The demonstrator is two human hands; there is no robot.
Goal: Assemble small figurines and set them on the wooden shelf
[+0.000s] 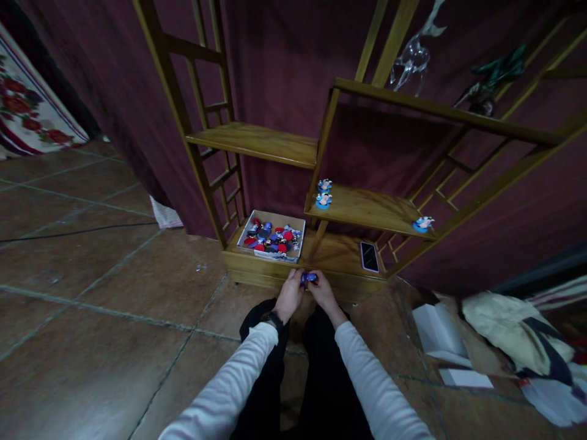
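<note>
Between my two hands is a small purple figurine (309, 278), held in front of the low wooden shelf. My left hand (291, 294) grips it from the left, and my right hand (323, 291) has its fingers closed on the right side. The fingers partly cover it. Just beyond, an open cardboard box (299, 247) on the bottom shelf holds several small figurines (275, 238) with red, purple and dark round bases. Two blue-based figurines (323, 200) stand at the left end of the middle shelf, and another blue-based figurine (422, 224) is at its right end.
A phone (369, 256) lies on the bottom shelf at the right. Higher up stand a clear glass deer (413, 58) and a dark green ornament (499, 70). White boxes (440, 333) and a cream cloth bag (509, 327) rest on the floor at right. A cable (82, 231) crosses the tiles at left.
</note>
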